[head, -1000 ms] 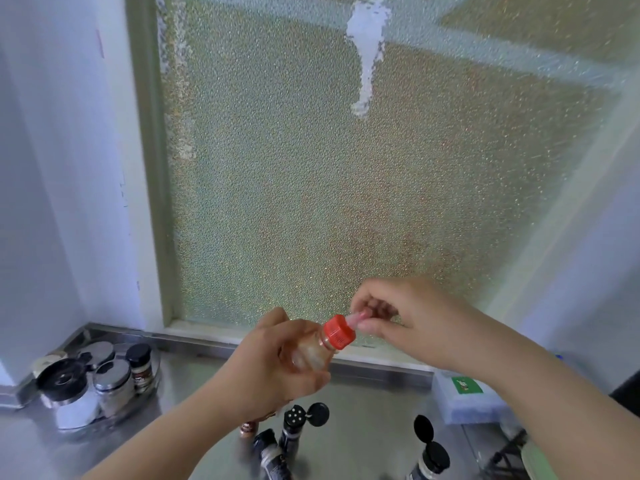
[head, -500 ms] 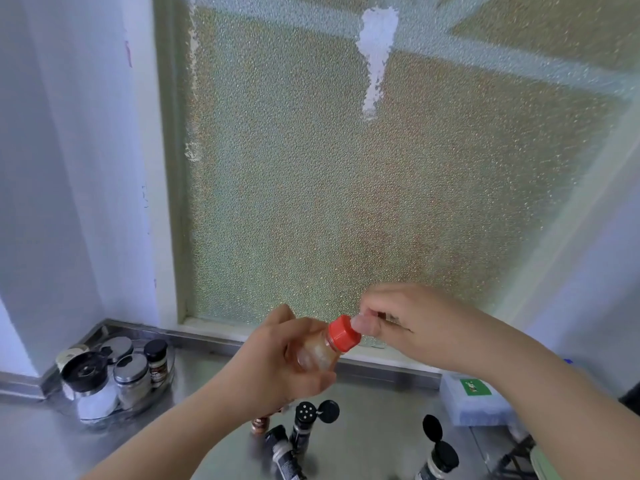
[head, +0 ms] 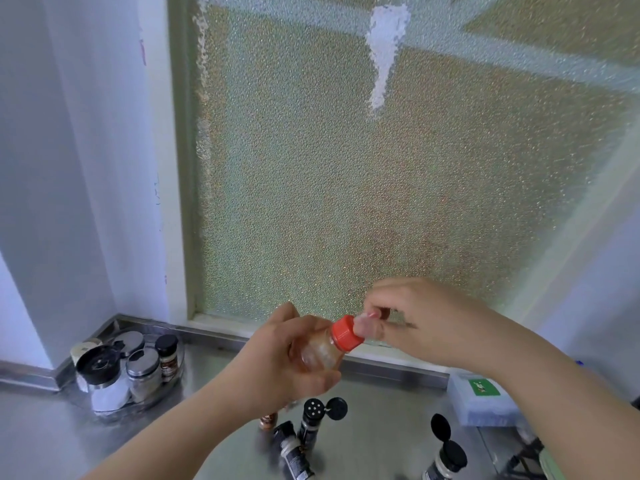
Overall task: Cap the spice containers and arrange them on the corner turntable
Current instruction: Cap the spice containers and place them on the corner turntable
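Sitting in the far-left corner of the steel counter, the turntable already carries about 5 capped jars, among them a white jar with a black grinder top and a small black-lidded jar. Moving right, the left hand wraps its curled fingers around a small clear spice bottle held up in the air at mid-frame. The bottle is tilted, its long axis running from lower left to upper right, with the neck pointing up and right toward the other hand. A red cap sits on that neck. Just right of it, the right hand has its fingers bunched, and its fingertips touch the cap's end; whether they pinch it or only press is hard to tell. The right hand is nearer the cap, so tightening probably falls to it, turning around the tilted axis. Below the hands, 3 dark bottles stand on the counter, 1 with an open flip lid. Farther right, another open-lidded bottle stands near a white box with a green label.
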`<action>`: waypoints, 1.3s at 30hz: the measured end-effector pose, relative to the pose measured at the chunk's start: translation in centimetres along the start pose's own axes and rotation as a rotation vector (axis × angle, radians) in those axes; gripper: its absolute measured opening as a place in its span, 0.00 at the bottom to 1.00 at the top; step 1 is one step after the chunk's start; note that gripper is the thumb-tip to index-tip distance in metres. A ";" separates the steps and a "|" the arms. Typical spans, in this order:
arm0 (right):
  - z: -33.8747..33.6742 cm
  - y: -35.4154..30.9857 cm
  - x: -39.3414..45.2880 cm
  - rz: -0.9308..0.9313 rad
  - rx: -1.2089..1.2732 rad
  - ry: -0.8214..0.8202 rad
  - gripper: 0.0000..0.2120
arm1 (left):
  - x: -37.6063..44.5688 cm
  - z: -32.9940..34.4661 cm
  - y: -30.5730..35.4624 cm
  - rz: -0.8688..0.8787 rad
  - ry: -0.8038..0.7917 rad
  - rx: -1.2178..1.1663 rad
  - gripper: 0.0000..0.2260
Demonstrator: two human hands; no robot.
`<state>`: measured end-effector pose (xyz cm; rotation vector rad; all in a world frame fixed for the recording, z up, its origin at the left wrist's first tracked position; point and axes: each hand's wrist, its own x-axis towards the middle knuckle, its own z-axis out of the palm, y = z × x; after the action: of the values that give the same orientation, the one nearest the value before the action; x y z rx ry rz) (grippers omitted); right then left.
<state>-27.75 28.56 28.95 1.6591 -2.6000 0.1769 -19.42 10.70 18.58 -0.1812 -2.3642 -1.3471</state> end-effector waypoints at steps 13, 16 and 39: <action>0.1 0.1 0.1 -0.068 -0.083 -0.014 0.07 | -0.1 -0.2 -0.4 -0.003 -0.005 -0.010 0.23; 0.6 0.1 0.1 -0.081 -0.082 -0.029 0.07 | -0.5 0.1 -0.5 -0.006 -0.013 0.002 0.23; 4.5 -2.2 2.2 0.202 0.582 0.161 0.16 | -0.9 1.5 -0.9 -0.087 0.254 -0.030 0.19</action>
<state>-26.59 25.05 24.90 1.4104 -2.7391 1.1177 -19.34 11.56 16.87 0.0816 -2.1620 -1.3586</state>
